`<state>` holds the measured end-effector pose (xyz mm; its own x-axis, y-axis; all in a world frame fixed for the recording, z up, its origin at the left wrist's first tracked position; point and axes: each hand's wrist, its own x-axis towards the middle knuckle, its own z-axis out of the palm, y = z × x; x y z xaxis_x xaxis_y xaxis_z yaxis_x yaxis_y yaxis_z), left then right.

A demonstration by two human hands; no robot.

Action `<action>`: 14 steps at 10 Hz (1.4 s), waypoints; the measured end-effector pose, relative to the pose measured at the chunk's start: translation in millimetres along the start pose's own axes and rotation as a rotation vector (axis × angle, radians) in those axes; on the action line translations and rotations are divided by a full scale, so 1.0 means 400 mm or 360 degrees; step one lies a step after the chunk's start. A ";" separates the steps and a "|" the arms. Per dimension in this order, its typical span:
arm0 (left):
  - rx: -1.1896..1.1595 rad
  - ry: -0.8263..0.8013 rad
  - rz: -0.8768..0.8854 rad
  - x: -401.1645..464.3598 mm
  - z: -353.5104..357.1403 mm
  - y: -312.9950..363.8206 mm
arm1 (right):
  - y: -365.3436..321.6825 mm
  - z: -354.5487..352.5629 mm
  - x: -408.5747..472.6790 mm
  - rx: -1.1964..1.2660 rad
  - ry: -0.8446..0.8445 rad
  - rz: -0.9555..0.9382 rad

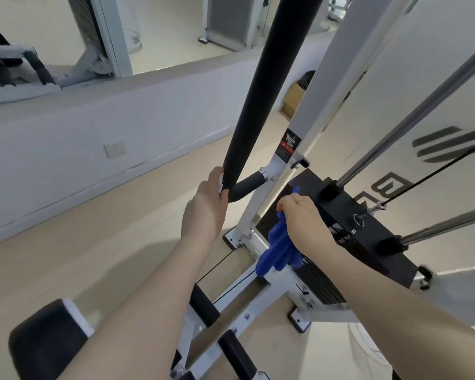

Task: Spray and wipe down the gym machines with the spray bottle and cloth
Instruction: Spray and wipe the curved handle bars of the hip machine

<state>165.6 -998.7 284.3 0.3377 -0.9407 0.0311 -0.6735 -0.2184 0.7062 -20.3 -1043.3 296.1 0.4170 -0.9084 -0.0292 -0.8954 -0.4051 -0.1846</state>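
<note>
Nearest, at the lower left, a black padded seat (47,341) is seen, with the white base frame (247,294) of the machine running right of it across the pale floor (99,242).

Further in, the blue cloth (279,249) is held bunched in the right hand (303,215), whose fingers are curled round its upper part. The rest hangs loose below the fist, against the near edge of the black weight stack (368,231). The cloth is judged light, soft and limp. It will fold and slip over itself, so it is best gathered into a pad in the palm, with a flat face left free for wiping. No care for breakage is needed.

To the left, the left hand (211,198) is wrapped round the lower end of a black padded bar (269,78), just above its bend. The bar is judged stiff under a slightly yielding, grippy cover, and it can be steadied by that hold while it is wiped.

The spray bottle is not seen in this view.

Far off, a low white wall (121,119) with a socket (115,149) is seen, and a mirror (162,28) above it.
</note>
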 end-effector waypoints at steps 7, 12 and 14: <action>0.0446 -0.0047 -0.0087 0.060 0.229 0.055 | 0.076 0.079 0.137 0.1030 0.0410 0.0546; -0.0561 0.0177 -0.0348 0.055 0.102 -0.049 | 0.164 0.235 0.285 0.0627 0.0122 0.0187; -0.0595 0.0283 -0.0322 0.066 0.114 -0.058 | -0.063 0.234 0.266 0.0924 0.0105 -0.0335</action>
<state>160.3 -1030.5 236.7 0.5675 -0.8226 -0.0356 -0.3099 -0.2535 0.9164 61.3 -1119.9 205.9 0.5483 -0.8272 0.1231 -0.5566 -0.4707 -0.6846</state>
